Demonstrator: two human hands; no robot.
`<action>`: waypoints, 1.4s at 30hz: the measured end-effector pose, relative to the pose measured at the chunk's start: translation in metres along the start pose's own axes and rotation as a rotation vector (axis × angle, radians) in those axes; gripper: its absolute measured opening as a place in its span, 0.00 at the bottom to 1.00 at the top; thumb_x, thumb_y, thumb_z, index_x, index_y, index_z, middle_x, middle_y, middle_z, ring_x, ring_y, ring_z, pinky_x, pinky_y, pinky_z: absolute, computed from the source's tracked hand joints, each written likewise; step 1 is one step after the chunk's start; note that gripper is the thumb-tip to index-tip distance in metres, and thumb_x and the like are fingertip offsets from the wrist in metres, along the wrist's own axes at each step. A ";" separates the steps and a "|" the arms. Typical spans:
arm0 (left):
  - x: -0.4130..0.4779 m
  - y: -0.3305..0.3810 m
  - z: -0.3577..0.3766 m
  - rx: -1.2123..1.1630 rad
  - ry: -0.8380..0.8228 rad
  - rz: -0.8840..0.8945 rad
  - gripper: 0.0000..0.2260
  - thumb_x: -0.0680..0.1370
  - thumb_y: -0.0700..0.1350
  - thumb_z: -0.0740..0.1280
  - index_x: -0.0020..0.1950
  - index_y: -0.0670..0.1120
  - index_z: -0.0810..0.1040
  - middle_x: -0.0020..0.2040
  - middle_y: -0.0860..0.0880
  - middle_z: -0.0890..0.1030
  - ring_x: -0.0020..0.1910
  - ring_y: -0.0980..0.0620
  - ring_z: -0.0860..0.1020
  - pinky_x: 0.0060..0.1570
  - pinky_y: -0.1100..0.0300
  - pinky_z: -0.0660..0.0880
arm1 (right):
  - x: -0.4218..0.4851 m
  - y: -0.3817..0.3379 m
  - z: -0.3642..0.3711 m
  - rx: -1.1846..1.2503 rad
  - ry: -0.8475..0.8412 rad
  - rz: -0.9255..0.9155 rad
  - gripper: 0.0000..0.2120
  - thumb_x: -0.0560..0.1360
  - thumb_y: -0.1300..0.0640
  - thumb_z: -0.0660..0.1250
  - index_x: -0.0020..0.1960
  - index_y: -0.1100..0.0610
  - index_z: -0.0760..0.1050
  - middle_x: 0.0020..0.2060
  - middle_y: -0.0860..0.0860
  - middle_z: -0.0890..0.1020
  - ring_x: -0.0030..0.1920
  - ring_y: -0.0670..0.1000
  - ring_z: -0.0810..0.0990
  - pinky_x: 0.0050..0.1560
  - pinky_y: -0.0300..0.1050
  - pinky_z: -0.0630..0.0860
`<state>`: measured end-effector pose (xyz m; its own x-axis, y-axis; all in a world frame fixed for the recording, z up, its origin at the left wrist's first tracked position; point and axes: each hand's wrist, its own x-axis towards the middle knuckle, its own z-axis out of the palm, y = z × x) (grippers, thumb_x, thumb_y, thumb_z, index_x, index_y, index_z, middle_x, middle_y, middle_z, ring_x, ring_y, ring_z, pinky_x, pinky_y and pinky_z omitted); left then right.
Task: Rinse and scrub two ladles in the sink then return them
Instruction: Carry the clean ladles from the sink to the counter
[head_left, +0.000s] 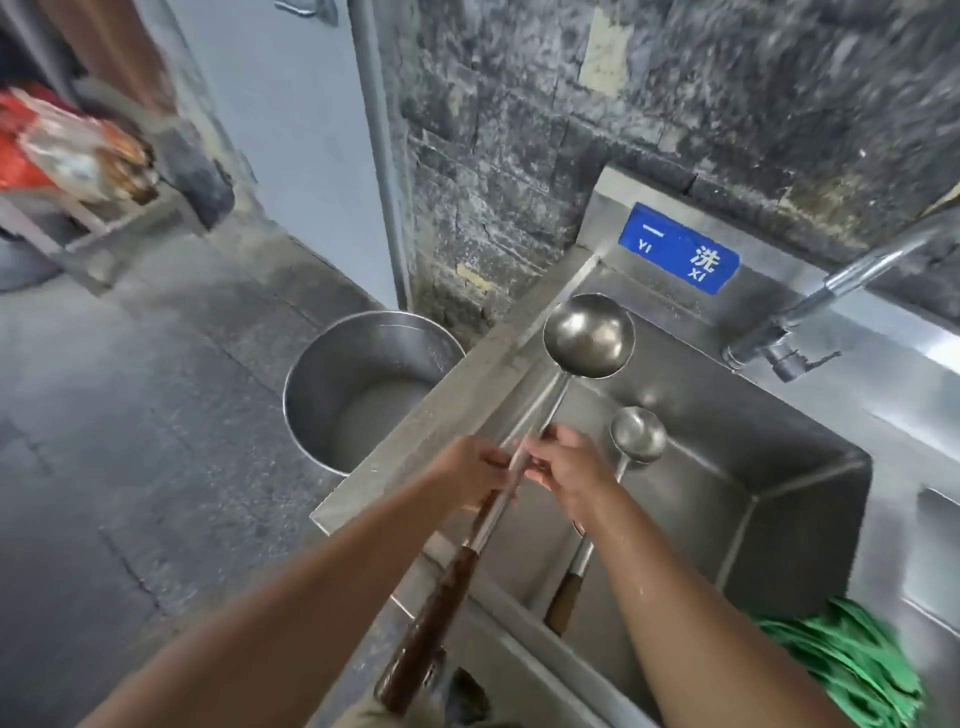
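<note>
Left hand (475, 475) and right hand (566, 470) both grip the shaft of the big brown-handled steel ladle (588, 335) over the stainless steel sink (727, 467), small brown-handled steel ladle (638, 434) lying in the basin.

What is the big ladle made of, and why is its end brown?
The big ladle looks like metal, probably steel: its bowl and shaft are grey and shiny with reflections. Its brown handle looks like wood, dull and dark, though plastic is possible.
</note>
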<state>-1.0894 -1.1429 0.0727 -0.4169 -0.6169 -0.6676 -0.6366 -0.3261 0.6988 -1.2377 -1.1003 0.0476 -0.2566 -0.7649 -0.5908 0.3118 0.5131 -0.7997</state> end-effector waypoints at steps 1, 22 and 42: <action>-0.019 -0.011 -0.004 -0.047 0.051 -0.003 0.08 0.77 0.37 0.69 0.51 0.46 0.85 0.45 0.46 0.87 0.41 0.51 0.85 0.42 0.59 0.83 | -0.010 0.001 0.014 -0.036 -0.064 -0.020 0.03 0.77 0.71 0.64 0.48 0.64 0.74 0.39 0.58 0.81 0.36 0.52 0.80 0.34 0.42 0.80; -0.493 -0.348 -0.046 -1.044 0.939 0.182 0.08 0.79 0.34 0.66 0.57 0.38 0.77 0.40 0.47 0.79 0.36 0.51 0.80 0.41 0.53 0.80 | -0.344 0.188 0.455 -0.810 -1.239 -0.121 0.06 0.70 0.67 0.72 0.46 0.68 0.81 0.37 0.59 0.81 0.40 0.57 0.79 0.41 0.48 0.78; -0.842 -0.681 0.083 -1.553 1.752 -0.146 0.14 0.77 0.36 0.70 0.62 0.40 0.75 0.59 0.34 0.78 0.55 0.37 0.82 0.54 0.40 0.81 | -0.771 0.577 0.658 -1.211 -1.968 0.162 0.08 0.75 0.67 0.71 0.54 0.65 0.80 0.47 0.60 0.84 0.46 0.56 0.85 0.52 0.52 0.83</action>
<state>-0.3589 -0.3415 0.1377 0.8454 -0.0715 -0.5294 0.5315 0.0146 0.8469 -0.2582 -0.4703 0.1118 0.8195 0.3579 -0.4475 -0.4546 -0.0694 -0.8880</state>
